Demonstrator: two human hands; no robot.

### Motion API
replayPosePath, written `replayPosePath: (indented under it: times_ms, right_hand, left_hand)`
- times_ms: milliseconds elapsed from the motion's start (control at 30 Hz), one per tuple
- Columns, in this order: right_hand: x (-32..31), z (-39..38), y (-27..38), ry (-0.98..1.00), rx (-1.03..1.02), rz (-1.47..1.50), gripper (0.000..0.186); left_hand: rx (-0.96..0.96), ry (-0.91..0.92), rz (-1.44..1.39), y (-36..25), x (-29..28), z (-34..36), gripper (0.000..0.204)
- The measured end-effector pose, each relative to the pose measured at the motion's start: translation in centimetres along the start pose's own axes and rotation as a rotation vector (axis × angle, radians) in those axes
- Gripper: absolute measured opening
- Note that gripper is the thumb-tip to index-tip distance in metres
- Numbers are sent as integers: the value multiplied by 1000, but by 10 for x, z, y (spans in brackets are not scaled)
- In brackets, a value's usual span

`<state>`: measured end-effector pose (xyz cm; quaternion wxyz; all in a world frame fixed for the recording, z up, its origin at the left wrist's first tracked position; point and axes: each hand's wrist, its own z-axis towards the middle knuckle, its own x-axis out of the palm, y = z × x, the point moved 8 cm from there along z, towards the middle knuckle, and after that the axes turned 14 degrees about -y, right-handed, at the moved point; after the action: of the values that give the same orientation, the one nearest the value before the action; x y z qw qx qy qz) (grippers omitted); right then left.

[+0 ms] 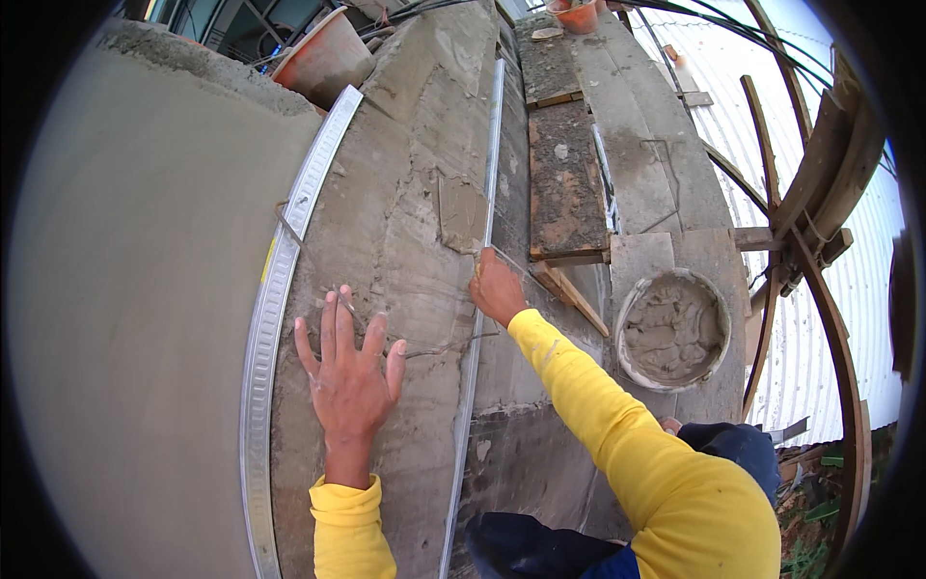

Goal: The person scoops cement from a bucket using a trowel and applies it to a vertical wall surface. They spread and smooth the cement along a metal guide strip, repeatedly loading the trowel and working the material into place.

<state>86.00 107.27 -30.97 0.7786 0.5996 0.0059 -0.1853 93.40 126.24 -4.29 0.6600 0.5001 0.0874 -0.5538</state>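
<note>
Well, at your far left spreads a smooth grey surface [145, 318], with an orange bucket [328, 60] tilted by its upper edge. Along its right side runs a perforated metal strip [256, 405], crossed by a bent rod [291, 232]. Next comes a rough cement band [395, 164], and over it your left hand [349, 391] is spread flat and released, palm down; you can't tell whether it touches. A thin rod [453, 344] reaches rightward from near your thumb. Along the band's right edge stands a second metal strip [496, 135], and your right hand [498, 288] is clenched at it, though what it may hold is hidden. Beyond that hand lie a wood wedge [574, 297] and a dirty board [566, 183]; then a round tub [666, 387] of wet mortar [672, 328]. Farthest right, a wooden frame [833, 328] rises before white corrugated sheeting [810, 376].
</note>
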Motion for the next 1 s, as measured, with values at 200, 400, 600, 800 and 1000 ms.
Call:
replayPosePath:
  times_ms: [200, 400, 600, 800, 1000]
  right_hand:
    - [-10, -39, -21, -26, 132, 178, 45]
    - [0, 40, -32, 171, 308, 450, 45]
    - [-7, 33, 89, 162, -70, 152, 43]
    - [-26, -9, 70, 59, -85, 253, 42]
    - [4, -52, 23, 190, -119, 17, 35]
  left_hand:
    - [-22, 13, 26, 8, 0, -14, 39]
    - [11, -17, 29, 3, 1, -3, 39]
    - [1, 1, 18, 8, 2, -13, 38]
    - [-7, 1, 14, 8, -2, -15, 38]
    - [-6, 0, 10, 10, 1, -14, 39]
